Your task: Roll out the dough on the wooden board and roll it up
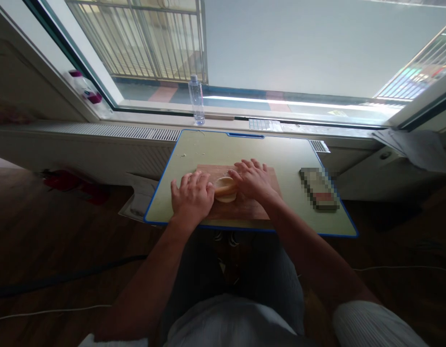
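A small wooden rolling pin (225,191) lies across a round, flattened piece of dough (227,198). Both rest on a brown wooden board (237,210). My left hand (192,195) lies over the pin's left end, its fingers stretched forward and its thumb beside the pin. Over the right end rests my right hand (252,179), palm down with fingers spread. The hands hide both ends of the pin, and only its middle shows on the dough. White flour marks the board just behind the dough.
The board lies on a pale green tabletop (291,166) with a blue rim. A blurred-out, phone-like object (320,189) is at its right. A clear bottle (196,100) stands on the windowsill; another bottle with purple parts (85,87) is at the left. Papers (418,149) lie at right.
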Tool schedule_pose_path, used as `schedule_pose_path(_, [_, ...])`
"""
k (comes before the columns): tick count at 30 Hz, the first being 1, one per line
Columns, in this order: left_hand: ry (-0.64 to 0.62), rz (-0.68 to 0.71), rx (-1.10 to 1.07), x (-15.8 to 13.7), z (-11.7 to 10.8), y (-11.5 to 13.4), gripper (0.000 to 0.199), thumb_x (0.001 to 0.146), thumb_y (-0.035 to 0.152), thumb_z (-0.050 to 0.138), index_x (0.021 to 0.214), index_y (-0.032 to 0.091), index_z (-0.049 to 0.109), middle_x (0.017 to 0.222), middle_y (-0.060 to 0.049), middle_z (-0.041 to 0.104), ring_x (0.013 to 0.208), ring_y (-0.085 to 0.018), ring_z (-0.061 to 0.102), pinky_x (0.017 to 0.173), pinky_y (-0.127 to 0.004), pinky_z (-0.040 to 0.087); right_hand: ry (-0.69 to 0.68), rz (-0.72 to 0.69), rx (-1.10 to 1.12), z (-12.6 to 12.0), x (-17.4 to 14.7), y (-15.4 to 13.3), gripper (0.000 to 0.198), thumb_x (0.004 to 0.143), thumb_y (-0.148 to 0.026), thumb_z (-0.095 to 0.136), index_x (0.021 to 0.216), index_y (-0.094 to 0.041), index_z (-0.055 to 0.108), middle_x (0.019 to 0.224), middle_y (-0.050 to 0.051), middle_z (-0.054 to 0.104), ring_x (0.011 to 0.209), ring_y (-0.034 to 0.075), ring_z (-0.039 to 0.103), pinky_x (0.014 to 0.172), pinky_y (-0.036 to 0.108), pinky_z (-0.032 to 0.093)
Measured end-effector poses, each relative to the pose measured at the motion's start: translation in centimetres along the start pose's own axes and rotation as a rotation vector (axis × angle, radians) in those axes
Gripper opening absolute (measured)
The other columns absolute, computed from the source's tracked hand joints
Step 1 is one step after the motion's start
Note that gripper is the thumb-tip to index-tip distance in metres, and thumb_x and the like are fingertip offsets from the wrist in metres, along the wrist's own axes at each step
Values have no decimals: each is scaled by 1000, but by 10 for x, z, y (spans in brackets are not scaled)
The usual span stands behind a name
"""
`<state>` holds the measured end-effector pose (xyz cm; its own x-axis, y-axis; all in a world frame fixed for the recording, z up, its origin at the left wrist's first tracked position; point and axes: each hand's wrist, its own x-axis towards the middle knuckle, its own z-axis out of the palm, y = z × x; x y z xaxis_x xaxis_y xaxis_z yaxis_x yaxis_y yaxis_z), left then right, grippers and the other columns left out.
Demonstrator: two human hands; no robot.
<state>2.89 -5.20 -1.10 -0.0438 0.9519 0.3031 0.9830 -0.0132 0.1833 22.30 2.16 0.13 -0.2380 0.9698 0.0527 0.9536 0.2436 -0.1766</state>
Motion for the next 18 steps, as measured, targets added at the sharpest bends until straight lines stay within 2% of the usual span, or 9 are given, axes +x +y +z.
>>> schedule_pose_path(4, [-47,5,15,5,-1,0,46,108,37,43,142,30,73,159,-10,64,148,-37,54,128,-69,28,-44,-35,-8,2,5,3,56,115,-59,28,150,-35,64,165,4,56,157,36,39,125,61,34])
schedule_pose_path(7, [-71,13,19,4,-4,2,49,109,38,40,145,30,72,162,-9,62,150,-38,53,129,-72,25,-53,-37,-30,3,-1,4,59,115,-60,25,153,-34,62,168,6,53,157,36,39,124,59,34])
schedule_pose_path(13, [-81,32,5,-7,-10,8,51,109,40,38,146,31,72,162,-8,62,149,-36,54,130,-70,25,8,-24,-57,7,-18,5,59,116,-56,28,159,-30,59,169,5,53,156,35,40,126,55,32])
schedule_pose_path(18, [-68,50,-14,-14,-12,10,51,109,39,38,145,28,73,160,-10,63,149,-37,55,129,-71,27,45,11,-48,11,-30,4,60,115,-54,29,163,-29,55,171,4,50,158,36,39,128,59,29])
